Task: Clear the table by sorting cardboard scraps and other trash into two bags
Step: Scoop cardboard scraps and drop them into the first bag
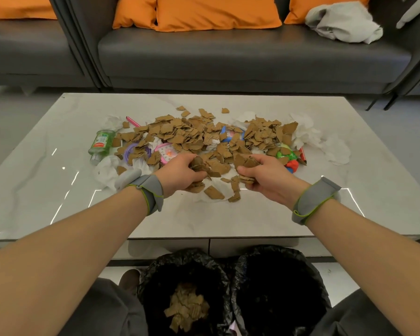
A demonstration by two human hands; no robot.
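Left hand [180,173]: fingers curled round a handful of cardboard scraps [180,132], at the near side of the pile. Right hand [264,178]: fingers likewise curled, gripping its own handful, just beside the left hand but not touching it. Grey wristbands [153,195] on both wrists.

The scraps lie in a broad heap across the middle of the table [228,219], with a few loose pieces on a tissue between the hands and the near edge. White tissues [306,134] are mixed into the heap, most toward the right edge. A green bottle [101,141] lies on its side at the left end of the heap, with a pink pen [132,121] behind it.

Below the near edge stand two black bags, touching. Left bag [155,275]: cardboard pieces at the bottom. Right bag [301,263]: inside too dark to tell.
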